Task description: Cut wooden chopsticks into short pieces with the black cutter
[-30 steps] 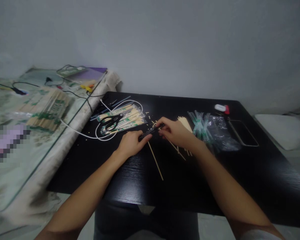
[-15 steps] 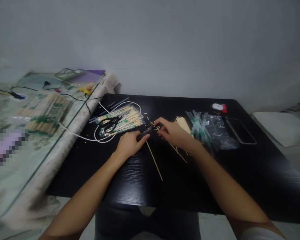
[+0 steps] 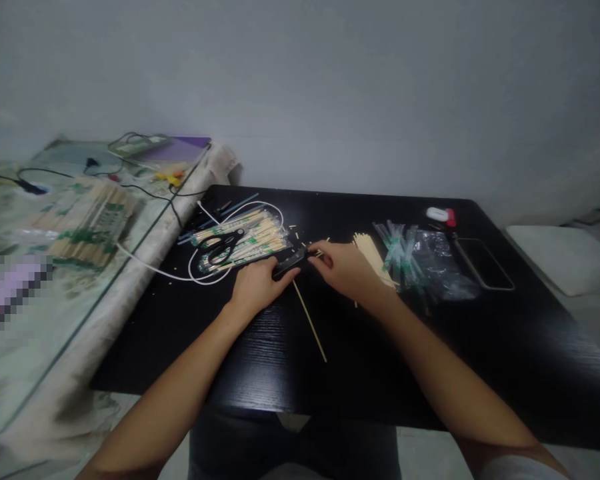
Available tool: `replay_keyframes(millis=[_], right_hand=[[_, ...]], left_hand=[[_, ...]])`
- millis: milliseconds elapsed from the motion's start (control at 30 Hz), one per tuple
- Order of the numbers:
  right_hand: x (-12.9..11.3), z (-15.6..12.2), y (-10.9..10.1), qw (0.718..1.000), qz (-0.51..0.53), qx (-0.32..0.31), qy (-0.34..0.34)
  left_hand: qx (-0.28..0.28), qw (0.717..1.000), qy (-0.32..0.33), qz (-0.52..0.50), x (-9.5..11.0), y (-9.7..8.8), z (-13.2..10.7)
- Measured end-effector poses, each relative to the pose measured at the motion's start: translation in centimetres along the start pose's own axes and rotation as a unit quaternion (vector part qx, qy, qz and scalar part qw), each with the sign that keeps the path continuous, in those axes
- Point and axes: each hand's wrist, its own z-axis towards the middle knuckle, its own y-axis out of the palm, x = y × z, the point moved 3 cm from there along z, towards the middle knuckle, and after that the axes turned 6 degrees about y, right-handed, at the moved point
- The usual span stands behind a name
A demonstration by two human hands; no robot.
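On the black table, my left hand [image 3: 257,287] is closed around a dark hand tool [image 3: 291,262], whose exact kind I cannot make out. Close to the tool's tip, the fingers of my right hand [image 3: 347,267] pinch a thin wooden stick [image 3: 319,254]; most of it is hidden by the hand. One loose wooden chopstick [image 3: 310,322] slants toward me from under my left thumb. Small pale offcuts [image 3: 293,227] lie scattered beyond the tool. Beside my right hand rests a bundle of bare chopsticks [image 3: 373,257].
Left of my hands, black-handled scissors [image 3: 221,248] lie on wrapped chopsticks [image 3: 260,233], with a white cable [image 3: 170,275] looping round. To the right are empty plastic sleeves [image 3: 400,250], a phone [image 3: 484,263] and a white case [image 3: 437,214]. A big chopstick pack [image 3: 93,223] sits on the glass-topped surface.
My right hand has shifted slightly and turned, and the stick ends that stuck out below it are now mostly out of sight. My left hand keeps its hold on the tool.
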Motion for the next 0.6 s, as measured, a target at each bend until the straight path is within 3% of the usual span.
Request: replay_keyframes(millis=[233,600], right_hand=[[-0.23,-0.03,0.79,0.996,-0.084,-0.013,0.003],[-0.24,-0.17,0.86,0.993,-0.121,0.01,0.002]], left_hand=[[-0.02,1.0,-0.007,-0.015,-0.03,0.34,0.11],[-0.037,0.998,0.001,-0.042,0.57,0.15,-0.24]])
